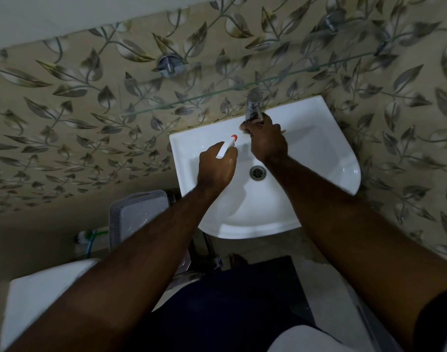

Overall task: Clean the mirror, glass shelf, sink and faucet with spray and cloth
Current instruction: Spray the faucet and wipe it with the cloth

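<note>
one spray bottle (226,147) is gripped by left fingers (228,160), nozzle toward the faucet (253,105), where a cloth (242,127) is clutched by right fingers (258,125).

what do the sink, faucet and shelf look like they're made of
Sink: likely glazed ceramic, glossy white with bright highlights on the rim. Faucet: metal, probably chrome-plated, grey and reflective. Glass shelf: clear glass, the wall tiles show through it and its edge looks greenish.
</note>
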